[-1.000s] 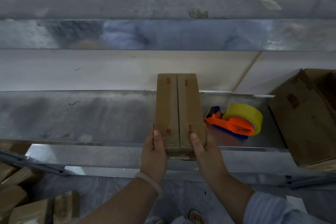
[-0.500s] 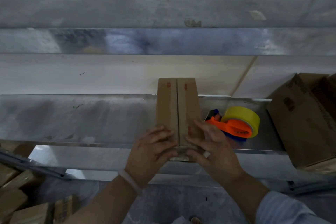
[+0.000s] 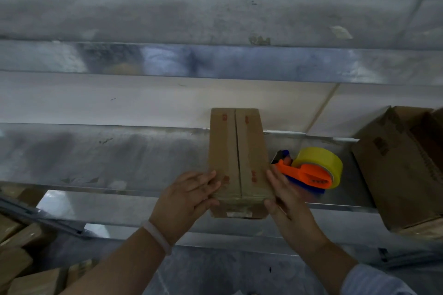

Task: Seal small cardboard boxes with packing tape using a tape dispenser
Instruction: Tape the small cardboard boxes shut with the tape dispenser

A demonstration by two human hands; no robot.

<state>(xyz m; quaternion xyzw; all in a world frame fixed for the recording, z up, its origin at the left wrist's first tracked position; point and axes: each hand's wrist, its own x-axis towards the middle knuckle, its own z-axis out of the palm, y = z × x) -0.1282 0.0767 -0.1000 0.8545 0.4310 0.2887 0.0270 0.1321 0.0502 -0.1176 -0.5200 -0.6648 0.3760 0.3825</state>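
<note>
Where the small cardboard box (image 3: 237, 151) lies seam-up on the metal shelf (image 3: 119, 155), the left hand (image 3: 187, 201) presses straight fingers on its near left edge and the right hand (image 3: 287, 201) lies flat against its right side, with the tape dispenser (image 3: 309, 172) just beside.

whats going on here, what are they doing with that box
A person steadies a small cardboard box on a metal shelf, left hand flat on its near left flap, right hand against its right side. The seam between the flaps looks untaped. The tape dispenser lies on the shelf just right of the box, in neither hand.
</note>
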